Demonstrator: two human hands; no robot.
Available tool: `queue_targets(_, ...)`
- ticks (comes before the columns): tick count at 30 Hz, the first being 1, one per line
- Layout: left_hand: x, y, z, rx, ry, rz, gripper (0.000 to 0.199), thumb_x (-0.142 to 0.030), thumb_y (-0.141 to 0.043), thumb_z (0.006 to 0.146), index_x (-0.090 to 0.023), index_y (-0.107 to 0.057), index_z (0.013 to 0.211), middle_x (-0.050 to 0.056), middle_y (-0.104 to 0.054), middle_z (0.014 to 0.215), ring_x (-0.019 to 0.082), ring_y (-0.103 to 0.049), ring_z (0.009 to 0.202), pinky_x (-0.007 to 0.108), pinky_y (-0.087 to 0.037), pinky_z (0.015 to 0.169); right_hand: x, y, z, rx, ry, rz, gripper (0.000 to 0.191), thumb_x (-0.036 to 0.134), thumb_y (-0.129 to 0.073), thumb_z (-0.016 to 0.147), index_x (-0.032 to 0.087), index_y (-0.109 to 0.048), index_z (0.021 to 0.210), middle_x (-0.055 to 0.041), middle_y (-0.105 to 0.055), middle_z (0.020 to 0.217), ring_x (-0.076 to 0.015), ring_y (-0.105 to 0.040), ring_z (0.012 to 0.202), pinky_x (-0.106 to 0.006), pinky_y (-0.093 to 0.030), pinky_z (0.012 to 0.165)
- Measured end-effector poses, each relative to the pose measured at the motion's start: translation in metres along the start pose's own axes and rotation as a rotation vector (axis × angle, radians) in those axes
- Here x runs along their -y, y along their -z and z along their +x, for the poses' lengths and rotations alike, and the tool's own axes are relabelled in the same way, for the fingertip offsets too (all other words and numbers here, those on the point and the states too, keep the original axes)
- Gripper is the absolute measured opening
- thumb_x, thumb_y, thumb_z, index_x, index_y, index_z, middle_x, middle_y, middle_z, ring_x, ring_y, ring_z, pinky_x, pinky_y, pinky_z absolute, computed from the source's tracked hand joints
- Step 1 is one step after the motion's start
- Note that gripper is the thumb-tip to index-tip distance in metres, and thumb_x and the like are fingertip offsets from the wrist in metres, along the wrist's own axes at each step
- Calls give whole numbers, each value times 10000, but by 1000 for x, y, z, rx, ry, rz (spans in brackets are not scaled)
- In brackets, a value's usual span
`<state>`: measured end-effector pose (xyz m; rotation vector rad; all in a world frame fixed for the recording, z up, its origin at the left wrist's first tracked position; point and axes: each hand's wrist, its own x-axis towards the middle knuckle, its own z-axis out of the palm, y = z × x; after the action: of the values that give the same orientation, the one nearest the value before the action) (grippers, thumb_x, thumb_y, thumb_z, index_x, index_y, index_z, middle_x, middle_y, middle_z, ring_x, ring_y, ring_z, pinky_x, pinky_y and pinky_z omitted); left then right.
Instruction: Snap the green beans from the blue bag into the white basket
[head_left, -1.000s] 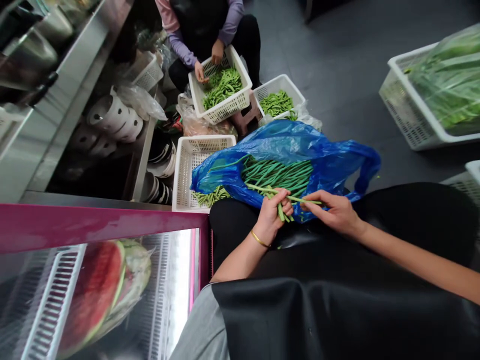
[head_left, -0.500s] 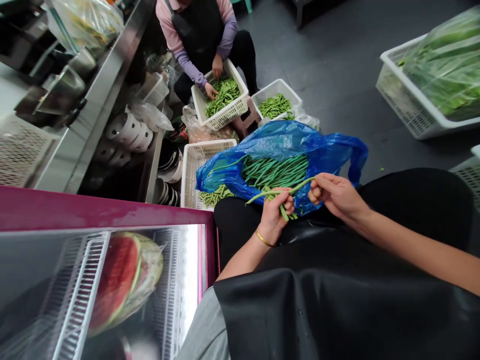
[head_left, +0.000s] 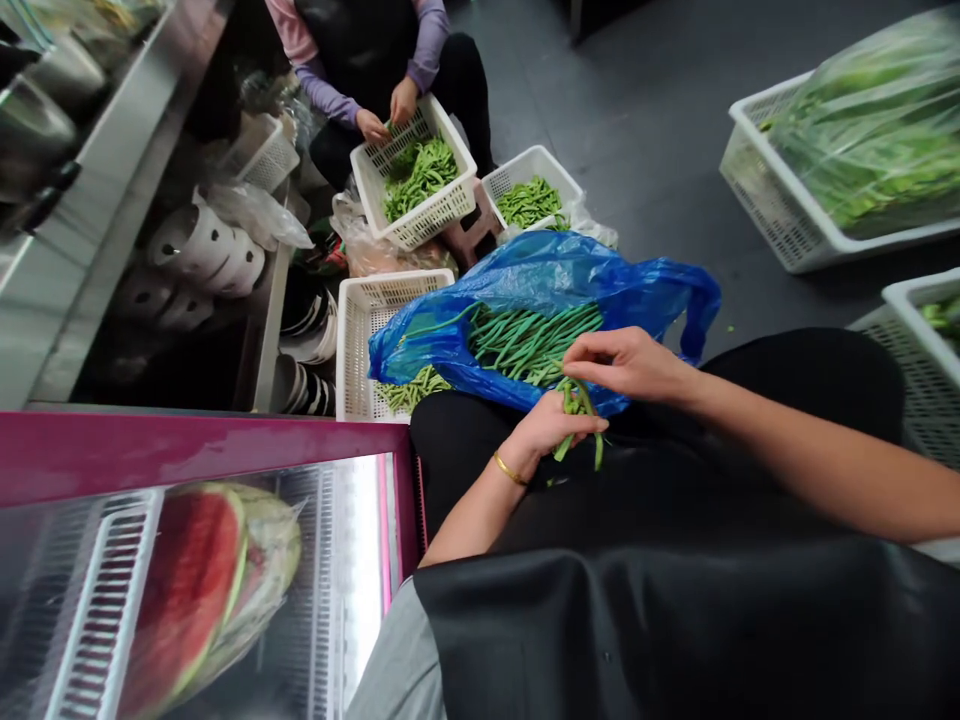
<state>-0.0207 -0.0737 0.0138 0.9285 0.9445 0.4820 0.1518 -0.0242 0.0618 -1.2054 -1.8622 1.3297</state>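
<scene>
My left hand (head_left: 551,428) is closed around a small bunch of long bean pieces (head_left: 581,405), whose cut ends stick out past the thumb. Directly above the bunch, my right hand (head_left: 619,362) is pinched, thumb against fingers, at the upper end of a bean; the fingers partly cover it. A blue plastic bag (head_left: 570,255) lies spread before my knees, with many whole long beans (head_left: 525,340) in its opening. Left of the bag and partly beneath it, a white basket (head_left: 349,340) contains broken bean pieces (head_left: 415,388).
Across from me a co-worker's hands (head_left: 386,112) are over a basket of beans (head_left: 424,180). A smaller bean basket (head_left: 568,180) stands beside it. Bagged leafy greens (head_left: 877,130) fill a crate at right. A glass-fronted fridge (head_left: 360,436) with cut watermelon (head_left: 187,590) is close on my left.
My right hand has moved left and inward, onto the bunch in my left hand. The bean stretched between both hands no longer shows at full length. The view has shifted slightly right.
</scene>
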Motion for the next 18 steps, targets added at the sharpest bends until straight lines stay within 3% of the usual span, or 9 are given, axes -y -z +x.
queue_targets(2,-1,1,-4,-106,-11,-159,340,-373,-790,594,-160,-525,588,-50,-420,397,53,-338,339,214,-224,366,3,-5,9,-134,-11,86,242,432,-599,787,198,-645,743,-13,-617,613,-144,-564,565,-276,-446,583)
queue_targets(5,-5,6,-9,-300,-148,-471,369,-402,-771,612,-167,-488,623,-74,-387,434,23,-285,343,188,-192,360,-15,-15,6,-317,-164,387,243,426,-621,755,208,-558,669,12,-542,519,-139,-522,466,-289,-444,517)
queue_targets(7,-8,10,-6,-404,-210,-625,382,-403,-766,620,-167,-466,634,-78,-379,475,11,-283,364,174,-195,368,-28,-25,-4,-355,-235,503,232,410,-613,746,212,-523,667,17,-529,508,-144,-520,449,-297,-448,501)
queue_targets(9,-9,13,2,-476,-177,-728,380,-388,-764,627,-167,-455,643,-80,-375,492,10,-303,373,170,-213,372,-33,-36,-16,-340,-187,413,192,379,-579,773,211,-531,695,5,-556,540,-153,-538,492,-297,-449,532)
queue_targets(14,-5,26,22,-600,-11,-850,312,-313,-732,669,-151,-467,640,-82,-393,469,13,-341,364,166,-239,373,-19,-41,-30,-30,219,-211,299,336,-457,863,210,-473,591,-15,-510,566,-137,-469,540,-276,-361,555)
queue_targets(16,-5,34,21,-608,-25,-808,318,-318,-741,655,-151,-471,630,-76,-420,463,22,-379,369,169,-282,389,-16,-33,-30,128,251,-274,331,338,-406,900,206,-465,602,-13,-501,568,-130,-460,531,-266,-350,549)
queue_targets(18,-7,38,15,-533,-58,-658,318,-332,-763,628,-146,-507,654,-49,-506,503,48,-461,402,183,-347,423,-17,-21,-27,308,215,-249,349,362,-392,925,200,-496,634,-3,-512,578,-119,-468,525,-247,-347,537)
